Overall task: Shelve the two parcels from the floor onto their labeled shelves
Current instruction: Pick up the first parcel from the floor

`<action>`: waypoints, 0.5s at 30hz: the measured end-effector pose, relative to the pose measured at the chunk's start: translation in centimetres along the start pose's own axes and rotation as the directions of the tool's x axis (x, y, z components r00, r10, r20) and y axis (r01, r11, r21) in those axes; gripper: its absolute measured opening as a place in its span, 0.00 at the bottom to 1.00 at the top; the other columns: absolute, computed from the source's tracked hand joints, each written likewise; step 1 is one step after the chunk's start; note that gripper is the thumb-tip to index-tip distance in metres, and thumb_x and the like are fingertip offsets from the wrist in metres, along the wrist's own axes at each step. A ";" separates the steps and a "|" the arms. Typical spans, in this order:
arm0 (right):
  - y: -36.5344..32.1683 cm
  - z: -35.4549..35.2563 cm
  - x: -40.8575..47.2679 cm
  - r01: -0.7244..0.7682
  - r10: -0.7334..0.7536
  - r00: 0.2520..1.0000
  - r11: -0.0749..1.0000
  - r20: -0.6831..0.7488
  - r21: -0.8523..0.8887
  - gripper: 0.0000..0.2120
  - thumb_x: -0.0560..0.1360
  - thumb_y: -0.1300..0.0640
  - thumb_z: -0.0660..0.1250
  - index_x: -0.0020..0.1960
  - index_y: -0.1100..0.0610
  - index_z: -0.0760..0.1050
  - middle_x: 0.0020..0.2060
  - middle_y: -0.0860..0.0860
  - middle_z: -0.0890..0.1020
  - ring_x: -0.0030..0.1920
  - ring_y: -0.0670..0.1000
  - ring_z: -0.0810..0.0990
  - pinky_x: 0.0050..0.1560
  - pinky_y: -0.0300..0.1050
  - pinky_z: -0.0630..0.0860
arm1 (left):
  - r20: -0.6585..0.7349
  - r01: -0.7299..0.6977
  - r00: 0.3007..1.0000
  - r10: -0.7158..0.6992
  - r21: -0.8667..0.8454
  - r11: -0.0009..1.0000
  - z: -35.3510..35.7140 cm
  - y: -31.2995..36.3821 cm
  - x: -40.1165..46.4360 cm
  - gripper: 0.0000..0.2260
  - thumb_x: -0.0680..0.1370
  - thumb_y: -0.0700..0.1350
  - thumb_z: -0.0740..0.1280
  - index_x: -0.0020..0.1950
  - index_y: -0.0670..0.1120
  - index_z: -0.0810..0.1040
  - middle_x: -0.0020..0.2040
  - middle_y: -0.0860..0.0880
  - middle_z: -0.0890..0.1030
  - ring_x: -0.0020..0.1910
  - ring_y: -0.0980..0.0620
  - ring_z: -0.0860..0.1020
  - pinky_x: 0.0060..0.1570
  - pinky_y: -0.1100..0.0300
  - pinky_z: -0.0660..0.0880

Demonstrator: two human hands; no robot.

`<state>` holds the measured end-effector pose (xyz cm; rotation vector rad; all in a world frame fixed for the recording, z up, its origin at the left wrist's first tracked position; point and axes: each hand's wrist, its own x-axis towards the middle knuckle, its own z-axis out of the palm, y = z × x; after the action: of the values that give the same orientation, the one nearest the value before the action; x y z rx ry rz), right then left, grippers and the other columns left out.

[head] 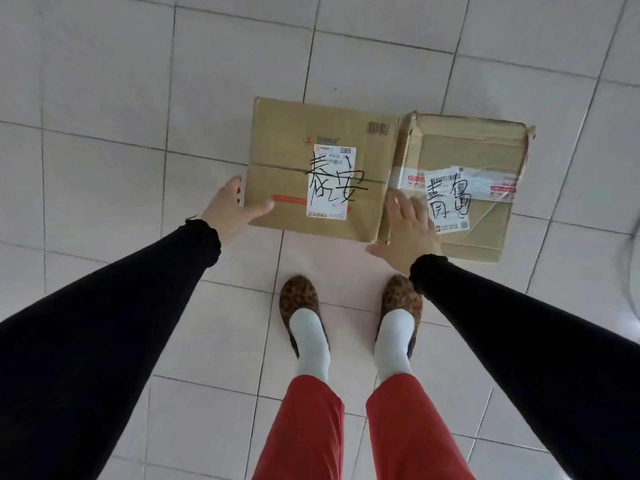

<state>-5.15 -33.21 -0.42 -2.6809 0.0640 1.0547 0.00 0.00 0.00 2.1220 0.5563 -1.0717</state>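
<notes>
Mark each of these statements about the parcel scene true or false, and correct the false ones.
1. Two cardboard parcels lie side by side on the tiled floor. True.
2. The left hand has lifted the left parcel off the floor. False: that parcel lies flat on the tiles, with the hand only at its left edge.
3. The right hand is over the near left corner of the right parcel. True.
4. Neither parcel carries a label. False: each has a white label with black handwriting.
5. The fingers of both hands are spread open. True.
</notes>
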 end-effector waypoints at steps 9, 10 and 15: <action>-0.4 3.5 2.1 -0.054 0.053 0.997 0.998 -0.061 -0.019 0.57 0.67 0.36 0.73 0.81 0.57 0.43 0.81 0.51 0.45 0.80 0.59 0.42 0.77 0.62 0.45 | 0.095 0.032 0.995 0.000 -0.339 0.940 1.9 -0.8 2.3 0.36 0.71 0.67 0.74 0.76 0.53 0.73 0.67 0.55 0.83 0.65 0.54 0.80 0.72 0.52 0.72; -0.5 3.4 2.0 -0.054 0.054 0.996 0.999 -0.066 0.005 0.57 0.67 0.36 0.74 0.81 0.57 0.44 0.81 0.51 0.45 0.80 0.59 0.42 0.77 0.62 0.44 | 0.082 0.033 0.997 -0.003 -0.370 0.928 2.0 -0.7 2.1 0.36 0.72 0.65 0.75 0.76 0.52 0.72 0.66 0.55 0.83 0.64 0.54 0.80 0.71 0.53 0.73; -0.7 1.2 0.9 -0.055 0.059 0.998 0.970 -0.009 0.236 0.55 0.68 0.42 0.75 0.81 0.53 0.44 0.78 0.55 0.62 0.77 0.60 0.59 0.77 0.59 0.56 | 0.136 0.105 0.990 -0.044 -0.486 0.868 0.9 1.0 -1.0 0.28 0.78 0.65 0.68 0.73 0.60 0.62 0.66 0.60 0.74 0.70 0.51 0.72 0.70 0.46 0.66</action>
<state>-5.19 -32.21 -1.75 -2.4863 0.2545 0.9753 -0.40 -1.41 0.77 1.5886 0.7678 -0.9663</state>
